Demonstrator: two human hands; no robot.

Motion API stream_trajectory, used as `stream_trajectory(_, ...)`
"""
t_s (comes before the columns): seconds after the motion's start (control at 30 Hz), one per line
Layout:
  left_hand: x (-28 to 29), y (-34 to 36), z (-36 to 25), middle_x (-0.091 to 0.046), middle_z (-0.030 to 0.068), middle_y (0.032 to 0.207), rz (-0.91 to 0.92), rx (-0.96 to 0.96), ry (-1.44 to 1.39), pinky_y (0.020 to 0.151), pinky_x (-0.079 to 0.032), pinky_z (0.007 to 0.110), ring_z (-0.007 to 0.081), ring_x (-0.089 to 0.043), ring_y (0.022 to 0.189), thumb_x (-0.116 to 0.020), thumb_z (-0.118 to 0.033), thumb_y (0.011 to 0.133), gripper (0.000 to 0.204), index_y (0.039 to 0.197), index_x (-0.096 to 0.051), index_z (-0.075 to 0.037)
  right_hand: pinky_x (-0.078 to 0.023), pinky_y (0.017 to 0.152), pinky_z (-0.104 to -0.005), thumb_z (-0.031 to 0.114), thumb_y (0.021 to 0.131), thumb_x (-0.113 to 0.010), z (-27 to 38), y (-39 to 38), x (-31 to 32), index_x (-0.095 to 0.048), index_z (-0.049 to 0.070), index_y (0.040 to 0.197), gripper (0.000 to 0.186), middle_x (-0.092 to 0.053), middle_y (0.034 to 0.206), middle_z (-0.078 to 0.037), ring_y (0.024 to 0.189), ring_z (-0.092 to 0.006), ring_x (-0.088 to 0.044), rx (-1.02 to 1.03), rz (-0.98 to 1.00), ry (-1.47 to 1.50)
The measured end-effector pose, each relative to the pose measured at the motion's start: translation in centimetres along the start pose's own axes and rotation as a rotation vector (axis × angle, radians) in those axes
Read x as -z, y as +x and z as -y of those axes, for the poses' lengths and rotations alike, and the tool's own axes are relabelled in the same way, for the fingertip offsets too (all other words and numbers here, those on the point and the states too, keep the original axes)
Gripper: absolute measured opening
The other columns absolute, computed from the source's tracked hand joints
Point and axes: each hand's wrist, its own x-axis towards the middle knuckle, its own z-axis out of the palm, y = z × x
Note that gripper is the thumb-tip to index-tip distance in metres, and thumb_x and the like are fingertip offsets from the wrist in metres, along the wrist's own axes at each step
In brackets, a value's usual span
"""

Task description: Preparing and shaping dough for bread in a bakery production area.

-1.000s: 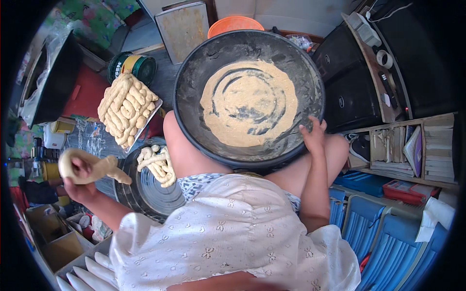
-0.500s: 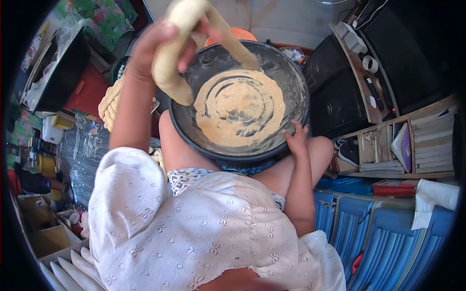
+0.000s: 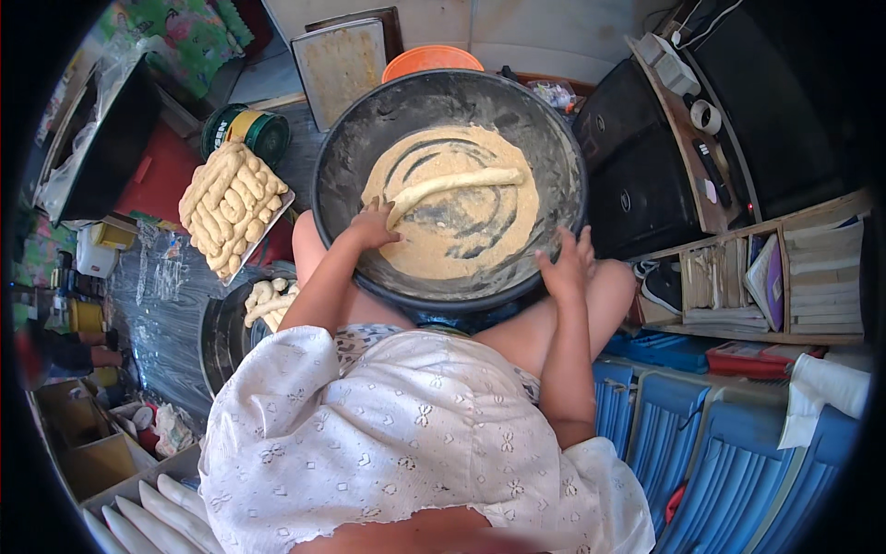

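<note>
A wide black basin (image 3: pixel 337 157) rests between my legs, its bottom coated with tan crumbs (image 3: pixel 471 245). Across the crumbs lies a long pale dough rope (image 3: pixel 461 183), slightly curved, angled up toward the right. My left hand (image 3: pixel 374 226) reaches into the basin at the rope's left end, fingers apart, touching or right beside the dough. At the basin's right rim, my right hand (image 3: pixel 567 263) rests with fingers spread and nothing in them.
To the left, a tray of stacked dough pieces (image 3: pixel 226 208) stands near a green tin (image 3: pixel 258 134). A dark pot with more dough (image 3: pixel 268 300) sits by my left thigh. An orange container (image 3: pixel 432 61) is behind the basin; blue slatted panels (image 3: pixel 748 434) line the lower right.
The dough rope, held up in a bend by my left hand above the basin's left side, now lies stretched out on the crumbs. My left hand came down; my right stays at the rim.
</note>
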Motion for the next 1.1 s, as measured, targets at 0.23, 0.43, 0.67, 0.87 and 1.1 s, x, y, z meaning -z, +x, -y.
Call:
stream_trajectory(0.23, -1.4, 1.0, -0.1, -0.021, 0.0208, 0.138, 0.092, -0.024, 0.088, 0.1, -0.027, 0.044, 0.0387, -0.024, 0.126, -0.066, -0.046, 0.065, 0.081, 0.132, -0.033, -0.016, -0.021, 0.103, -0.0479, 0.037, 0.08, -0.052, 9.6, -5.9, 17.5, -0.051, 0.007, 0.107, 0.04, -0.032, 0.131, -0.016, 0.123, -0.029, -0.03, 0.506, -0.902, 0.868)
stream_trajectory(0.43, -2.2, 1.3, 0.7, -0.028, 0.017, 0.136, 0.169, -0.049, 0.085, 0.099, -0.027, 0.045, 0.0359, -0.026, 0.125, -0.065, -0.045, 0.066, 0.072, 0.127, -0.041, -0.016, -0.012, 0.099, -0.0557, 0.044, 0.084, -0.044, 15.9, -7.4, 24.0, -0.041, 0.032, 0.124, 0.041, -0.031, 0.133, 0.002, 0.125, -0.0224, -0.023, 1.158, -1.289, 0.985)
stream_trajectory(0.67, -1.4, 0.7, 0.2, -0.038, 0.0148, 0.129, 0.162, -0.08, 0.053, 0.096, -0.032, 0.041, 0.0313, -0.036, 0.12, -0.063, -0.045, 0.066, 0.068, 0.123, -0.046, -0.012, -0.009, 0.096, -0.0562, 0.032, 0.082, -0.054, 17.9, -8.1, 22.6, -0.056, 0.027, 0.112, 0.031, -0.025, 0.14, 0.009, 0.128, -0.0168, -0.024, 1.635, -0.642, 1.746)
stream_trajectory(0.87, -1.9, 0.7, 0.7, -0.041, 0.0138, 0.127, 0.13, -0.035, 0.059, 0.094, -0.034, 0.044, 0.0306, -0.039, 0.117, -0.064, -0.044, 0.066, 0.066, 0.122, -0.047, -0.013, -0.008, 0.098, -0.0532, 0.026, 0.08, -0.058, 19.1, -7.9, 22.2, -0.058, 0.028, 0.11, 0.03, -0.026, 0.14, 0.01, 0.129, -0.0151, -0.019, 1.763, -0.415, 1.937)
stream_trajectory(1.1, -1.6, 0.8, 0.6, -0.04, 0.0135, 0.128, 0.159, -0.045, 0.013, 0.094, -0.034, 0.044, 0.0306, -0.04, 0.117, -0.064, -0.044, 0.065, 0.067, 0.122, -0.046, -0.013, -0.008, 0.098, -0.0513, 0.032, 0.081, -0.056, 17.9, -9.8, 21.9, -0.057, 0.03, 0.112, 0.031, -0.023, 0.14, 0.014, 0.128, -0.011, -0.02, 1.208, -0.941, 1.505)
